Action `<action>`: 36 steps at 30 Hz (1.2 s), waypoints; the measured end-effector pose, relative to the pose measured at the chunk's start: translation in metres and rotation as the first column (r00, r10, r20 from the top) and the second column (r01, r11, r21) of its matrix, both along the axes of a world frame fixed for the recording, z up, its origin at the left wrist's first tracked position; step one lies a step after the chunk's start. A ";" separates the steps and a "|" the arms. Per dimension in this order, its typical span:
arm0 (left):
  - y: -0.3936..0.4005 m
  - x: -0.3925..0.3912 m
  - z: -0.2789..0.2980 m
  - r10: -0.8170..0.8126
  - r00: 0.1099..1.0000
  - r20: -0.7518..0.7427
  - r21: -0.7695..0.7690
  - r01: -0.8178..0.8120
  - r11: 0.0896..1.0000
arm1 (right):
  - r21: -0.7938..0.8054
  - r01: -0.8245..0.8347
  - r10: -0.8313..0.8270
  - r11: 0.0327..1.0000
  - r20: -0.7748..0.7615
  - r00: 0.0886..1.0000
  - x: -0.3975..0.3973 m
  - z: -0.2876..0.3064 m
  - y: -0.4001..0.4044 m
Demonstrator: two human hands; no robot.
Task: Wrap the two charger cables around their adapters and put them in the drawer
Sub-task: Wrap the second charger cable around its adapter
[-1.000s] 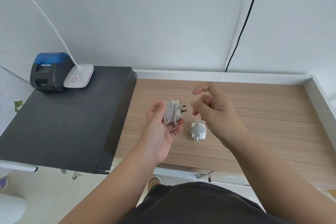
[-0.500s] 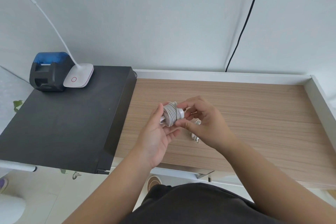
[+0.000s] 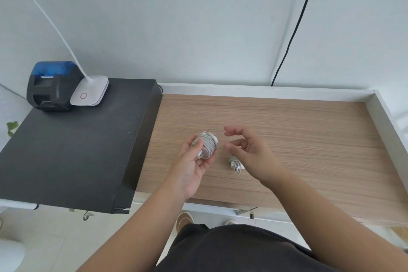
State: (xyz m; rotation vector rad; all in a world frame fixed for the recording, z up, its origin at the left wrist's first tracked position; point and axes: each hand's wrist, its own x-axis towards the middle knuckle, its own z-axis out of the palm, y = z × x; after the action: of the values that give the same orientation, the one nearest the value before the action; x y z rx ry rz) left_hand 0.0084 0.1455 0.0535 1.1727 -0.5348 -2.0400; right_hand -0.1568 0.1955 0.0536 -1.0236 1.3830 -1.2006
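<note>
While held: left hand grips wrapped charger.
Right hand: fingers loosely curled, empty.
Second charger: apparently wrapped, on wooden surface.

Wooden desk, light grain, white raised rim along the back and right edges. Lying directly on it: 1 white charger with its cable wound around it, near the front middle, partly hidden behind a hand. To the left, adjoining the desk: 1 black stand, its top higher than the wood. On the stand's back left corner: 1 black-and-blue printer and 1 white lamp base, touching each other.
</note>
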 end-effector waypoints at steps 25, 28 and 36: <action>-0.053 0.027 -0.113 -0.282 0.643 0.712 -0.251 0.608 0.753 | 0.505 0.044 0.073 0.862 -0.210 0.975 0.034 -0.069 -0.064; -0.056 0.028 -0.117 -0.250 0.611 0.751 -0.266 0.626 0.733 | 0.511 0.040 0.106 0.858 -0.253 0.962 0.034 -0.067 -0.066; -0.053 0.043 -0.110 -0.194 0.556 0.808 -0.249 0.621 0.743 | 0.434 0.101 0.054 0.895 -0.332 0.942 0.028 -0.062 -0.047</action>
State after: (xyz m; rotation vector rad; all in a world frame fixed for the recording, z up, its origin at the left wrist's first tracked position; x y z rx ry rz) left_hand 0.0514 0.0930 -0.0565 1.6054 -1.8348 -1.4779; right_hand -0.1285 0.1489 -0.0086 -0.9040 1.8395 -0.6839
